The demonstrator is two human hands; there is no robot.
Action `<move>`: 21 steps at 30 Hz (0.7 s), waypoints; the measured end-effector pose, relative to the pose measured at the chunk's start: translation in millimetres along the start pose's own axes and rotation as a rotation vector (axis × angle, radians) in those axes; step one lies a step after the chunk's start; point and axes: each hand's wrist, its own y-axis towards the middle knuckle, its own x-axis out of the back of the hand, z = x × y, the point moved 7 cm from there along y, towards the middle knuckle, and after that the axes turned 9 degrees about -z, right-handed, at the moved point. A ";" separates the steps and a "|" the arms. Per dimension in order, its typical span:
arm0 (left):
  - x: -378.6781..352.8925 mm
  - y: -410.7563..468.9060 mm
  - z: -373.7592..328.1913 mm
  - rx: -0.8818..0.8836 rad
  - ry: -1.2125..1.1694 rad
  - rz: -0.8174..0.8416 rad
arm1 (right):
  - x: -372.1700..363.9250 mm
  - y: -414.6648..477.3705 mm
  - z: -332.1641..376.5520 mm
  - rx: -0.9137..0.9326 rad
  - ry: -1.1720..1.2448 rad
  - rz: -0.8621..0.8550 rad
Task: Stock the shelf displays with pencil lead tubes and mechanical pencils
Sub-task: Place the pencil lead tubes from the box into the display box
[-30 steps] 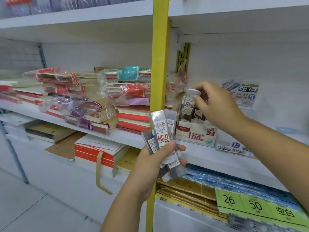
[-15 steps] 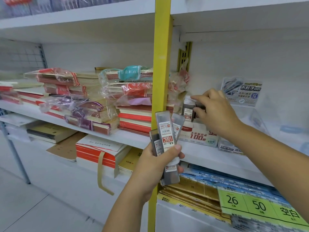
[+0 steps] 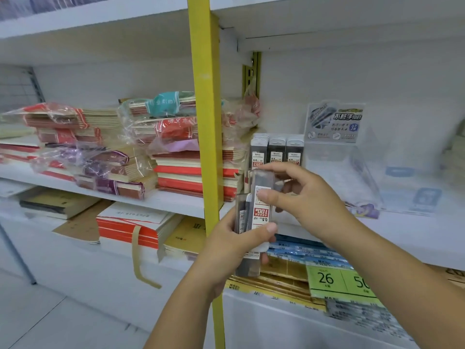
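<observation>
Our left hand (image 3: 226, 250) clamps a bundle of lead tubes (image 3: 242, 217) before the shelf (image 3: 415, 230), and our right hand (image 3: 309, 197) pinches the front tube (image 3: 262, 213) (label upside down: "0.5 HB", "100") below the standing "0.5" tubes (image 3: 276, 151).

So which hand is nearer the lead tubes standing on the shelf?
Right. The right hand is just below and in front of the standing lead tubes, pinching the front tube of the bundle; the left hand grips that bundle lower down, beside the yellow post.
</observation>
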 end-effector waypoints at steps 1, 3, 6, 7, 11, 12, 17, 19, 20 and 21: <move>-1.2 -0.1 0.5 -0.002 -0.011 -0.002 | 3.6 -2.2 -5.3 -0.023 0.043 -0.029; -1.4 -0.2 1.5 0.006 -0.045 -0.011 | 10.3 -6.3 -16.2 -0.081 0.115 -0.091; 1.4 0.7 2.6 0.018 -0.124 -0.032 | 14.5 -8.5 -24.7 -0.148 0.176 -0.123; 2.8 1.3 3.0 0.019 -0.143 -0.038 | 15.7 -8.1 -25.2 -0.152 0.182 -0.126; 15.1 3.2 3.1 -0.003 -0.209 -0.081 | 25.8 -6.1 -25.9 -0.165 0.250 -0.218; 19.1 3.6 2.6 -0.011 -0.227 -0.102 | 28.7 -7.1 -26.2 -0.166 0.245 -0.242; 31.7 3.4 0.3 -0.036 -0.242 -0.215 | 22.5 -15.8 -25.3 -0.157 0.133 -0.035; 37.7 3.0 -2.5 -0.063 -0.229 -0.270 | 16.0 -18.8 -23.4 -0.140 0.021 0.099; 40.0 3.1 -4.0 -0.078 -0.217 -0.290 | 13.6 -20.2 -21.3 -0.114 -0.068 0.141; 41.3 3.2 -5.4 -0.089 -0.208 -0.299 | 10.6 -21.7 -19.2 -0.088 -0.156 0.173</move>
